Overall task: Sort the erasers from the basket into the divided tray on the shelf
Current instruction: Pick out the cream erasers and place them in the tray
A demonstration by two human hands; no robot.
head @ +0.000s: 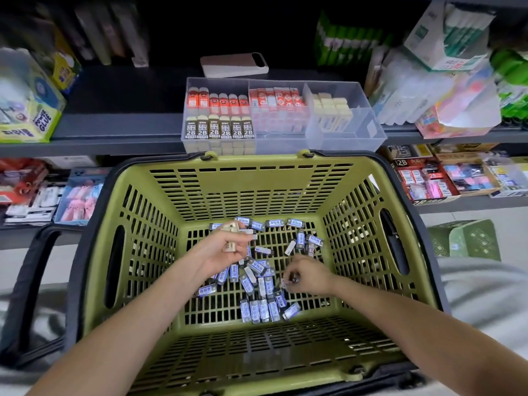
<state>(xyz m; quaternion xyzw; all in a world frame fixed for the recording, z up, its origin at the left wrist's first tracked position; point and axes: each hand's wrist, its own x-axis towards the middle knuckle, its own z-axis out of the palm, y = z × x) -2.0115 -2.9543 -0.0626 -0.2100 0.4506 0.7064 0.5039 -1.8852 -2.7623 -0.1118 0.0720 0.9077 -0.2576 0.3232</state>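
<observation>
A green slotted basket (251, 184) sits in front of me with several small blue-labelled erasers (258, 308) scattered on its floor. My left hand (225, 248) is raised over the basket floor and grips a few beige erasers (230, 228). My right hand (307, 274) is low in the basket, pinching a small dark eraser (294, 279) among the pile. On the shelf behind stands the clear divided tray (368, 138); its left part holds orange and black 2B erasers, its middle red-white ones, its right beige ones.
A white power bank (234, 64) lies on the shelf behind the tray. Glue boxes (31, 110) stand at the left, packaged stationery (445, 90) at the right. Lower shelves hold more eraser boxes (434, 178). The basket's black handle (31, 284) hangs at the left.
</observation>
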